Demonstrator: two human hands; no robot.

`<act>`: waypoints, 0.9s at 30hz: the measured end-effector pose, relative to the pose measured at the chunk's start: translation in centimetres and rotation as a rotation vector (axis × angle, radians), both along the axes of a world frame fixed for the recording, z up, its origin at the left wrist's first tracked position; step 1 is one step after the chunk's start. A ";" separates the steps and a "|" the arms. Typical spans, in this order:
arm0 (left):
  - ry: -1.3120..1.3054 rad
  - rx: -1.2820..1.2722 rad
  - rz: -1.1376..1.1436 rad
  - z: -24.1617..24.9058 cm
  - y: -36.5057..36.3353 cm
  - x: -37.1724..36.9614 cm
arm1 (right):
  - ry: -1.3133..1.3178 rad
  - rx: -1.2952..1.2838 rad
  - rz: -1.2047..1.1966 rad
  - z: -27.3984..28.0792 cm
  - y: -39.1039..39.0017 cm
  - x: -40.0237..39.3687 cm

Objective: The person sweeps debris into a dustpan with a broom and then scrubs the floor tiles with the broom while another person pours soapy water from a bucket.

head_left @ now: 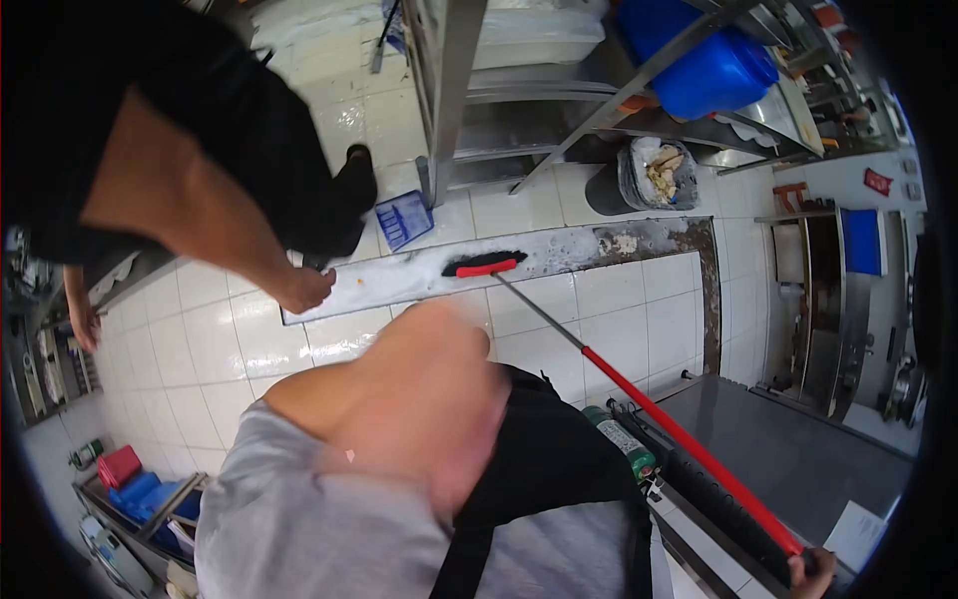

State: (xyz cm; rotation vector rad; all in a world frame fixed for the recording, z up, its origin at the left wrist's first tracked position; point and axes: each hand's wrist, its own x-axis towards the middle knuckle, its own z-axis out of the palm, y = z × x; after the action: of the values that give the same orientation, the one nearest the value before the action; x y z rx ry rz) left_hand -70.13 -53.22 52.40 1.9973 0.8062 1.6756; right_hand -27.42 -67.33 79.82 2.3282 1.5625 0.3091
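Observation:
At the lower right edge, my right hand (816,575) is closed around the end of a long-handled floor brush (689,449). Its handle is red, turning grey toward the head. The red head with dark bristles (486,268) rests on a foam-covered strip (569,252) set into the tiled floor. My left hand (439,384) is close to the camera in front of my chest, over the black apron. Motion smears its fingers, and no object shows in it.
Another person in dark clothes (249,120) stands at the left, a hand (304,290) hanging over the strip's end. A blue slotted piece (404,220) lies beside the strip. Beyond it are a metal rack (454,110) and a lined bin (611,188). A green canister (621,439) stands by the grey counter (788,449).

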 end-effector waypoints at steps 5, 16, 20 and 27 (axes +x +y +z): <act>-0.908 1.264 -0.203 12.5 2.7 -1.1 | -0.472 -0.255 -0.223 -5.9 -4.0 5.3; -0.711 0.314 -0.827 14.1 0.5 -6.2 | 1.014 -0.845 -0.265 -46.1 -4.4 -1.8; -0.825 1.207 -0.084 16.2 4.5 -4.5 | 1.405 -0.511 -0.682 -51.0 -7.5 -0.6; -0.420 0.008 -0.936 6.7 3.8 -9.2 | 1.285 -0.365 -0.867 -44.3 -4.3 -4.6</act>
State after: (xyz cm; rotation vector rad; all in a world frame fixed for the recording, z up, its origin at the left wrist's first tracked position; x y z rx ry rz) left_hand -79.30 -49.42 59.05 1.5301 -0.2709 1.3937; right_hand -32.00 -71.63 35.49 2.6196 0.5609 -1.7465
